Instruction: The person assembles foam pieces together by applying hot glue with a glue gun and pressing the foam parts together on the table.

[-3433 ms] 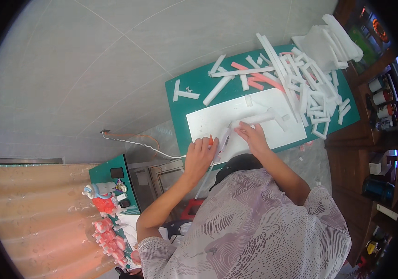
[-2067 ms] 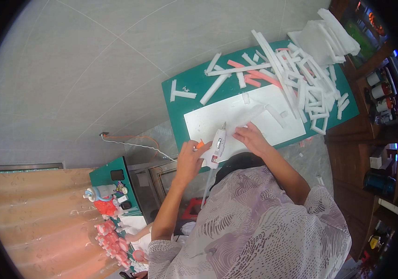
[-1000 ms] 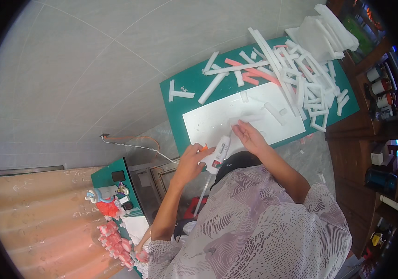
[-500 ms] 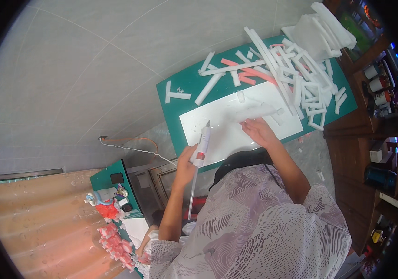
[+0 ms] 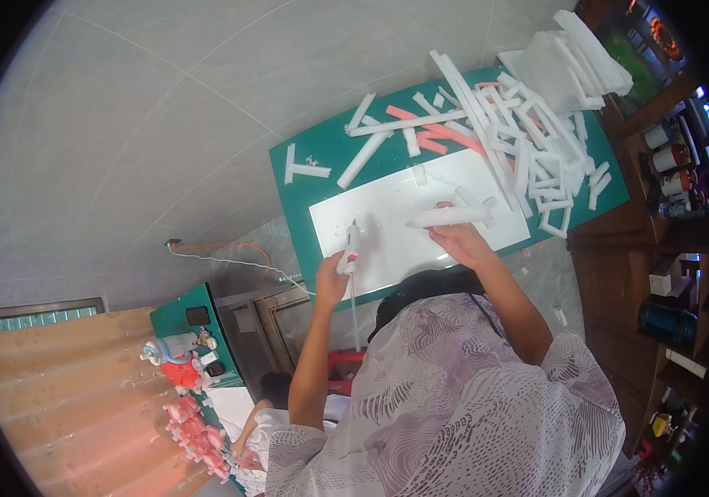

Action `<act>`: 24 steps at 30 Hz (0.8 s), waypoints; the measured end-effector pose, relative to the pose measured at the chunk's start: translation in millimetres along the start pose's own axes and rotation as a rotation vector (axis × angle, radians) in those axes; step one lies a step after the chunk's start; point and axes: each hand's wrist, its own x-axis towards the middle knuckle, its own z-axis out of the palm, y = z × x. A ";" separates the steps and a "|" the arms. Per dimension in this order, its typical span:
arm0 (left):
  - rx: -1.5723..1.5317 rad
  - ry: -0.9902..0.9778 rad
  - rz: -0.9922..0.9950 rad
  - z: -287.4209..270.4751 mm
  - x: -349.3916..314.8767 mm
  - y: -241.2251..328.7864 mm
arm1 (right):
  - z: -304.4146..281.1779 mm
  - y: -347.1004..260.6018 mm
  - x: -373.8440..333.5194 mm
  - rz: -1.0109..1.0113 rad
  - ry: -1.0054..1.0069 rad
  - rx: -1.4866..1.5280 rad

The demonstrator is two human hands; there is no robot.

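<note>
My left hand (image 5: 332, 278) is closed around a white hot glue gun (image 5: 351, 245), its dark nozzle pointing away from me over the white board (image 5: 391, 253). A long clear glue stick (image 5: 354, 319) sticks out of the gun's rear end toward me. In my right hand (image 5: 465, 244) is a thick white foam strip (image 5: 454, 216), held up off the board roughly level, its left end toward the glue gun but apart from it. Thumb and fingers grip the strip from either side. A small translucent piece (image 5: 420, 175) lies near the board's far edge.
On the green table (image 5: 296, 195), loose white foam strips (image 5: 362, 159) and pink strips (image 5: 433, 145) lie beyond the board. Foam frames (image 5: 549, 186) heap at right, beside stacked foam sheets (image 5: 565, 66). A co-worker's arm (image 5: 248, 427) shows lower left, near pink foam pieces (image 5: 193, 427).
My right hand has closed on the foam strip and raised it from the board. The glue gun has shifted slightly left and nearer to me, still in my left hand.
</note>
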 end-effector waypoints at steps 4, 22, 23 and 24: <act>0.209 -0.125 -0.064 15.3 -0.6 -30.9 | -14.1 -1.8 -1.6 -0.022 -0.012 -0.005; 0.398 -0.119 -0.193 57.1 -3.0 -45.9 | -78.2 -24.5 -28.4 0.110 0.122 0.094; 0.428 -0.077 -0.167 60.1 -1.0 -37.7 | -78.4 -30.2 -28.9 0.120 0.118 0.093; 0.458 -0.033 -0.142 62.1 -0.8 -28.7 | -79.1 -35.8 -29.0 0.137 0.135 0.095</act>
